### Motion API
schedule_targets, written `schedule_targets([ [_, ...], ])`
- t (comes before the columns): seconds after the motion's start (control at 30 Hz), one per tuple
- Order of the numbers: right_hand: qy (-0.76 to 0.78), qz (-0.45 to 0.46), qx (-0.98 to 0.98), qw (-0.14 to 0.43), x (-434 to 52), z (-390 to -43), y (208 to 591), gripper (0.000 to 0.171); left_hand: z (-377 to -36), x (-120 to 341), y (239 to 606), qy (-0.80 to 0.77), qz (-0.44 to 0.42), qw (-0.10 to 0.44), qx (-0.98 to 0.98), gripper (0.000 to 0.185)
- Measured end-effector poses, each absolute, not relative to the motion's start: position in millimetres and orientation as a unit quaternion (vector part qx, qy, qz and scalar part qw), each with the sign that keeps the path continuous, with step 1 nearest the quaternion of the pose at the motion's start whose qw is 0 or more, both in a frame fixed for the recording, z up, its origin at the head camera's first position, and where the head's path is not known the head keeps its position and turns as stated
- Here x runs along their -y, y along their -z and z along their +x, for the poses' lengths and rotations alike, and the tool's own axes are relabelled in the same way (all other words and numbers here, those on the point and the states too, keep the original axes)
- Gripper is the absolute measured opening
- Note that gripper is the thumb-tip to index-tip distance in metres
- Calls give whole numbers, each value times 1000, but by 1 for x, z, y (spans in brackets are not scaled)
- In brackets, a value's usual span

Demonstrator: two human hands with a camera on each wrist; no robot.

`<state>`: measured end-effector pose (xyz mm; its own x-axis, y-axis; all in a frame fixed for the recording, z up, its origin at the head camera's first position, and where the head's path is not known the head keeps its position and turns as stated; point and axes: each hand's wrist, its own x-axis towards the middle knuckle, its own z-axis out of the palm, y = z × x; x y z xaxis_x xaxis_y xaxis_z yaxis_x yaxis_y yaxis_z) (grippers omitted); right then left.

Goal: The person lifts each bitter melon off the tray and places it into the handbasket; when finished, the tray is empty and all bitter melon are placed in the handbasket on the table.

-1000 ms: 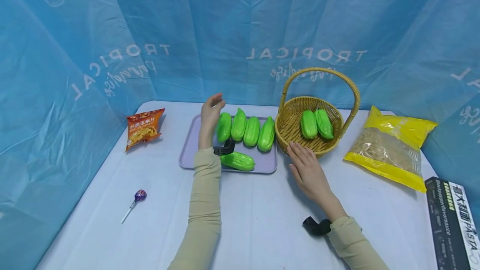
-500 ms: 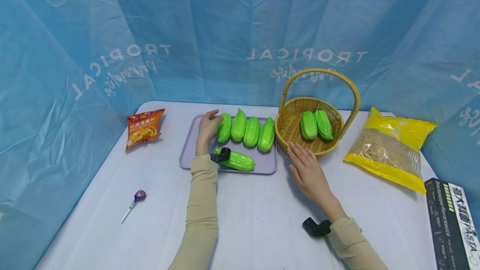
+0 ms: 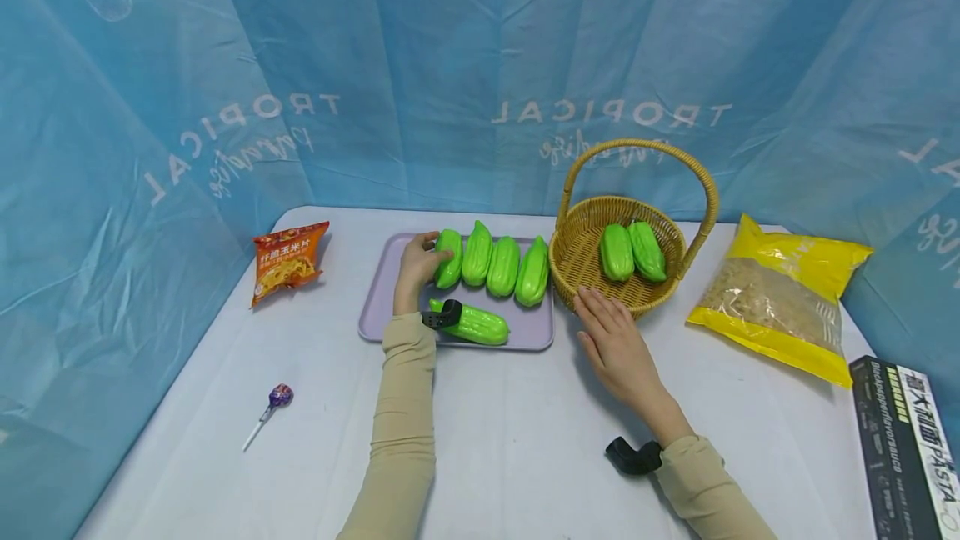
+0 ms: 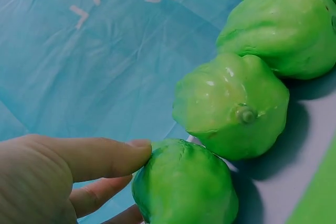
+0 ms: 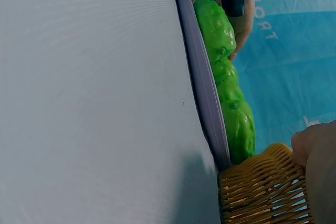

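Several green gourds lie on a purple tray [image 3: 382, 307]. My left hand [image 3: 437, 247] grips the leftmost gourd [image 3: 450, 261] of the back row. In the left wrist view the thumb [image 4: 100, 156] lies on top of this gourd [image 4: 184, 187] and the fingers curl beneath it. Another gourd [image 3: 480, 325] lies crosswise at the tray's front. A wicker basket [image 3: 577, 265] with a tall handle holds two more gourds [image 3: 630, 250]. My right hand [image 3: 592, 319] rests flat on the table just in front of the basket, holding nothing.
An orange snack bag [image 3: 288, 261] lies left of the tray and a lollipop [image 3: 279, 396] nearer the front left. A yellow bag [image 3: 780, 298] and a black pasta box [image 3: 907, 440] sit at the right. Blue curtains enclose the table.
My left hand came down from above the tray's left side and closed on the leftmost gourd. The right hand has stayed put.
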<state>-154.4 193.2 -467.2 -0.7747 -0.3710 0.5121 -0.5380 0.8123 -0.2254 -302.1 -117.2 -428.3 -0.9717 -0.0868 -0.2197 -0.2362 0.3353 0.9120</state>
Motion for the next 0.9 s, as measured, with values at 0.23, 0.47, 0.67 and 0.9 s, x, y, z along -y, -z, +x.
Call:
schedule_targets([
  [0.23, -180, 244, 926, 225, -193, -154, 468, 50, -301, 119, 431, -572, -97, 68, -812, 57],
  [0.47, -181, 241, 929, 218, -192, -153, 466, 50, -297, 123, 423, -579, -102, 59, -807, 58],
  [0.67, -181, 241, 928, 219, -192, -153, 465, 50, -294, 125, 408, -613, -91, 45, -784, 59],
  [0.9, -179, 247, 924, 230, -193, -154, 466, 50, -291, 119, 389, -644, -77, 39, -760, 59],
])
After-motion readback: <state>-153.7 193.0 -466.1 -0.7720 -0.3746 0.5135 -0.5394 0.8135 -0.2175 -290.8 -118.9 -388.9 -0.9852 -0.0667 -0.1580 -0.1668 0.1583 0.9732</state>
